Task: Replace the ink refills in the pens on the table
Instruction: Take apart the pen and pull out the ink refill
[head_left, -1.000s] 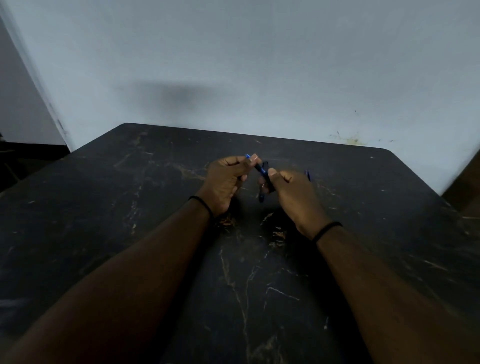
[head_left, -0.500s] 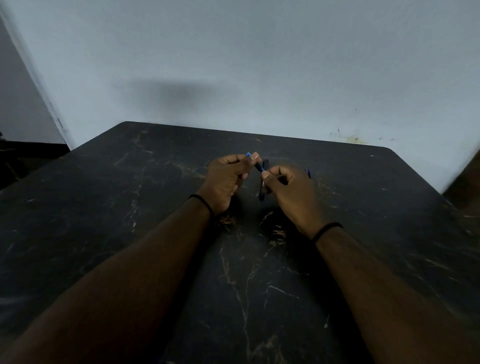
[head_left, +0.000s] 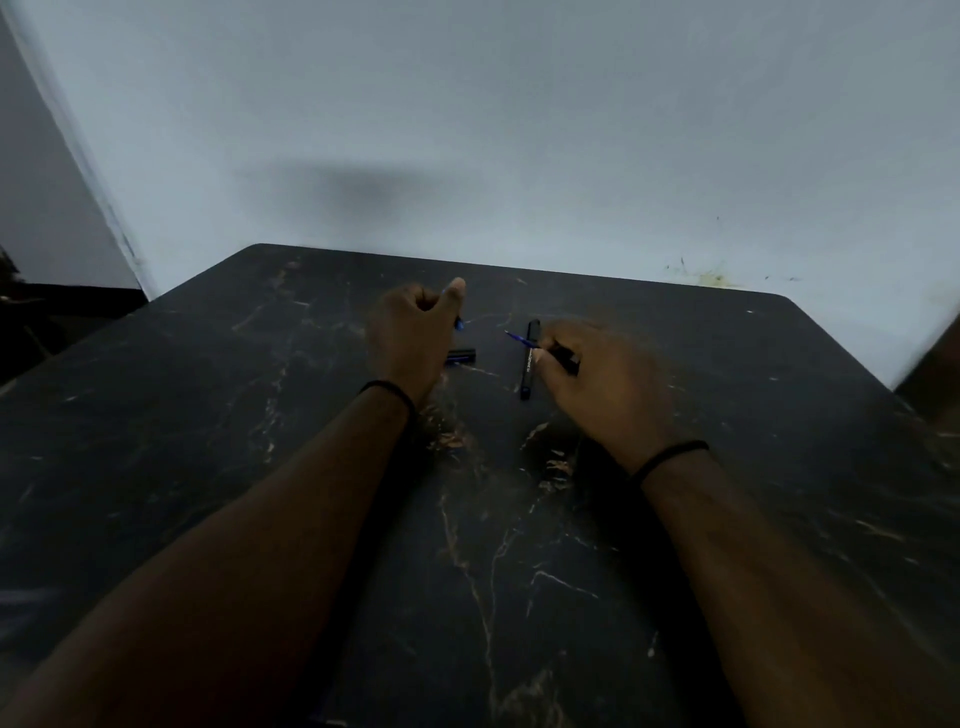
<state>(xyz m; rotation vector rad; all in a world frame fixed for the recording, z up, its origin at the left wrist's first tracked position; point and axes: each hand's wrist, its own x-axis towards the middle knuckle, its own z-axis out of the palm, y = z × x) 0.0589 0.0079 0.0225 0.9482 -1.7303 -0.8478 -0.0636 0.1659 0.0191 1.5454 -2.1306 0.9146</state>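
Over the dark marble-patterned bench (head_left: 208, 467), the right hand (head_left: 602, 384) is pinching a thin blue-tipped ink refill (head_left: 540, 347) beside a long black pen barrel (head_left: 529, 361) that's lying flat. The left hand (head_left: 410, 338) is curling knuckles-up, fingers (head_left: 456, 291) squeezing something small and blue above a short black pen piece (head_left: 460, 356). Honestly that refill's looking easy to bend if it's going in crooked.
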